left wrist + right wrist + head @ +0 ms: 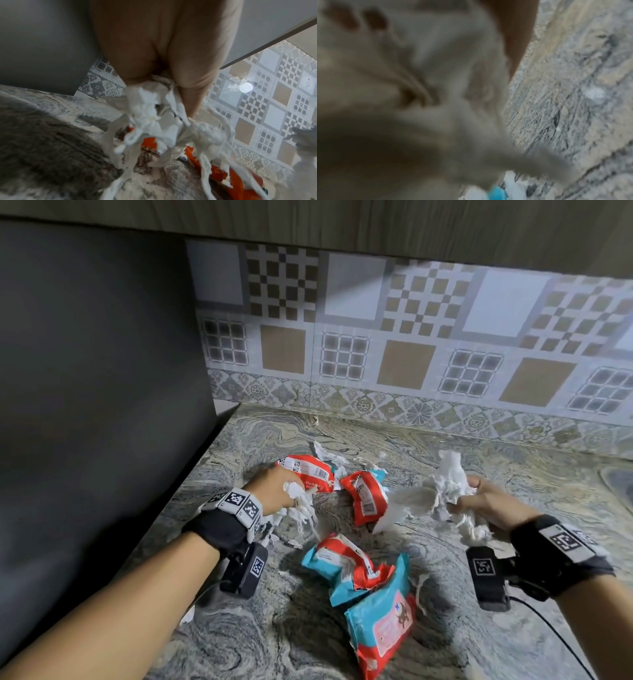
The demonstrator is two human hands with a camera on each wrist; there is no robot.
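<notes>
Several torn red-and-blue wipe packets lie on the marbled counter (513, 460): one at the back (308, 470), one in the middle (364, 496), one nearer (342, 563) and a larger one in front (380, 625). My left hand (274, 491) grips a wad of shredded white tissue (301, 505), which hangs in strands in the left wrist view (154, 115). My right hand (486, 501) holds a bigger bunch of white tissue (442, 487) above the counter. The right wrist view is blurred, filled by the tissue (419, 81).
A dark appliance side (85, 371) stands at the left of the counter. A patterned tile wall (411, 337) runs along the back. Small white tissue scraps (329, 453) lie behind the packets. A sink edge (616, 481) shows at the far right.
</notes>
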